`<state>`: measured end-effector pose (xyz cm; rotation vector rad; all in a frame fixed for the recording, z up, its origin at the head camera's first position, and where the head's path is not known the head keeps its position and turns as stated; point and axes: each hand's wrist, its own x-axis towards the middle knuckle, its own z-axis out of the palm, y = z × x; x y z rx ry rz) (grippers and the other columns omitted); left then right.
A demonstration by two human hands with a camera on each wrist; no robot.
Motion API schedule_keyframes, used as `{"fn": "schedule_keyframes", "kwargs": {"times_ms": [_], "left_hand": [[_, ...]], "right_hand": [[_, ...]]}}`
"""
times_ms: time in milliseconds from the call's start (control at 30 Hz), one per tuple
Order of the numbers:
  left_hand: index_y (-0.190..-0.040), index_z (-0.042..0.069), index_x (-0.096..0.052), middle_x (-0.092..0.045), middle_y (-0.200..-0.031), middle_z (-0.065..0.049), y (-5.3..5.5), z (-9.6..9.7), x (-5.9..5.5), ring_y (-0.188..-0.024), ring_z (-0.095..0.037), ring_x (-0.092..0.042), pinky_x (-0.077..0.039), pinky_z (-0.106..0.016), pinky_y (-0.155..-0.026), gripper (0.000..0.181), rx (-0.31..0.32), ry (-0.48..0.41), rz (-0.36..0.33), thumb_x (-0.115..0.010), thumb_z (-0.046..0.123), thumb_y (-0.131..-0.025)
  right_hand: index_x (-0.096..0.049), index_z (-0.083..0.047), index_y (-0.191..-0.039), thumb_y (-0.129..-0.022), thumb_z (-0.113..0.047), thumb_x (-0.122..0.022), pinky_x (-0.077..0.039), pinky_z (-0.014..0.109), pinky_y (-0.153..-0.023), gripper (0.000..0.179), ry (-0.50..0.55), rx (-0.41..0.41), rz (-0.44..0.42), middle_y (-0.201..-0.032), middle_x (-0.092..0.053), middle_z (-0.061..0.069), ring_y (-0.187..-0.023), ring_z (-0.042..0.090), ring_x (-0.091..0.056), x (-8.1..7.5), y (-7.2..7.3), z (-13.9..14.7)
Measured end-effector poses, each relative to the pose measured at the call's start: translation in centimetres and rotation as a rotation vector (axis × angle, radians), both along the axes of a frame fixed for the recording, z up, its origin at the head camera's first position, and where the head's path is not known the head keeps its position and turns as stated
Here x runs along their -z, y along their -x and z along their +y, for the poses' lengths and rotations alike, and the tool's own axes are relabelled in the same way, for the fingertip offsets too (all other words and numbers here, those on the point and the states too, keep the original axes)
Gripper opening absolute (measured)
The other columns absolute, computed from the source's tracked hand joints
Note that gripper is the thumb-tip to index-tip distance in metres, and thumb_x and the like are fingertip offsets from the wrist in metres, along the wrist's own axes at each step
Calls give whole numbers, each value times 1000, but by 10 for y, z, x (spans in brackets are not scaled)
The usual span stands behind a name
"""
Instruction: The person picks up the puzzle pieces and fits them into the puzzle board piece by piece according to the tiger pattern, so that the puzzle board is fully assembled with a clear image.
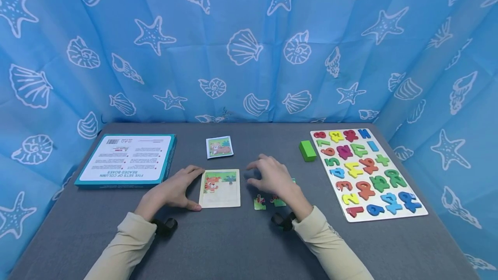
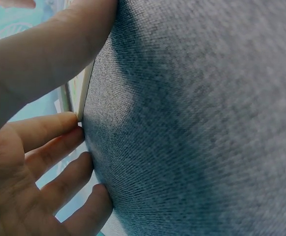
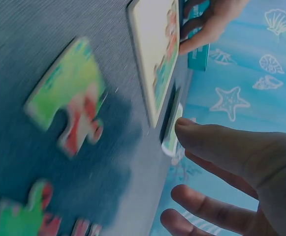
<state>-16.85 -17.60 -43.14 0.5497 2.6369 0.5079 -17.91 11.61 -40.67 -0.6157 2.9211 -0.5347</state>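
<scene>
A square wooden puzzle board (image 1: 220,195) lies on the table, a tiger and greenery filling its upper part and bare wood below. At its left edge, my left hand (image 1: 175,188) touches the corners with thumb and index finger spread apart; the other fingers (image 2: 66,172) extend beside them. My right hand (image 1: 272,178) hovers just right of the board, fingers apart and nothing between them. Beneath and near it lie loose puzzle pieces, including a green one with red and white (image 1: 259,202) and a similar one (image 1: 278,201). The right hand partly hides other pieces.
Behind the board lies a small picture card (image 1: 219,147). A teal-edged box (image 1: 128,159) sits at the left. On the right are a green block (image 1: 308,151) and a white board of coloured numbers and shapes (image 1: 367,172). A blue shell-patterned curtain (image 1: 249,77) hangs behind the table.
</scene>
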Motion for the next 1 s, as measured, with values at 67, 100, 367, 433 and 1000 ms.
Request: {"fn": "schedule_keyframes", "kwargs": {"times_ms": [67, 100, 367, 433, 1000], "left_hand": [[-156, 6, -37, -40, -157, -19, 0, 0, 0, -145, -42, -40, -38, -64, -115, 106, -2, 2, -3, -90, 47, -74], [-156, 6, -37, -40, -157, -19, 0, 0, 0, -146, -42, -40, -38, -64, -115, 106, -4, 2, -5, -90, 47, -74], [-157, 7, -37, -40, -157, -18, -1, 1, -2, -146, -42, -40, -38, -64, -115, 105, -9, 1, -16, -90, 46, -75], [-157, 7, -37, -40, -158, -18, 0, 1, -1, -146, -42, -40, -38, -64, -115, 105, -8, 1, -15, -90, 47, -75], [-156, 7, -37, -40, -157, -18, 1, -1, 1, -145, -41, -41, -38, -64, -115, 105, 0, -6, -7, -89, 48, -75]], "right_hand": [[-77, -18, -119, -87, -27, -83, -53, 41, -68, 34, -5, 6, -5, -111, -68, 10, -90, 23, -61, 0, -1, 6], [-77, -18, -119, -87, -27, -83, -54, 43, -70, 34, -9, 7, -3, -112, -68, 10, -92, 25, -62, 1, -2, 9], [-76, -16, -120, -86, -28, -83, -45, 33, -59, 37, -35, 31, -21, -105, -67, 9, -84, 19, -57, 4, -7, 34], [-76, -16, -120, -86, -29, -83, -45, 32, -60, 37, -51, 45, -35, -103, -66, 8, -85, 18, -57, 6, -7, 39], [-77, -15, -118, -90, -28, -80, -51, 36, -68, 31, -63, 72, -115, -105, -69, 6, -90, 17, -59, 13, -9, 57]]}}
